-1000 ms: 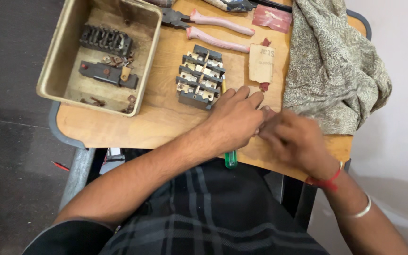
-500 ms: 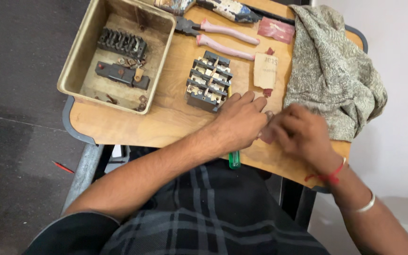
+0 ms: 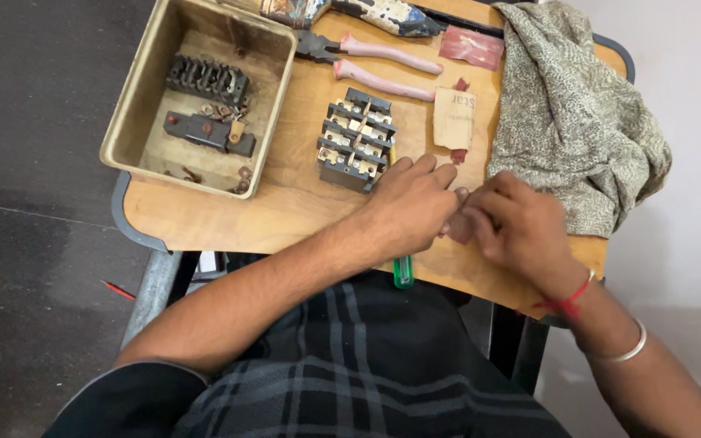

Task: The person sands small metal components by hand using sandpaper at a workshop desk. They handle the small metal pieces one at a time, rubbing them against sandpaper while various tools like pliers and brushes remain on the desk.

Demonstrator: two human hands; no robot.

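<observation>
Small wooden worktop (image 3: pixel 204 219) with dark rim and rounded corners. On it: tan metal tray (image 3: pixel 135 122) at far left holding dark parts; black terminal block (image 3: pixel 356 139) near centre; pink-handled pliers (image 3: pixel 383 69) beyond it; small cardboard piece (image 3: pixel 454 118) and red packet (image 3: pixel 470 46) to the right; speckled grey cloth (image 3: pixel 582 113) draped over right side; green screwdriver handle (image 3: pixel 402 272) overhung near edge.
</observation>
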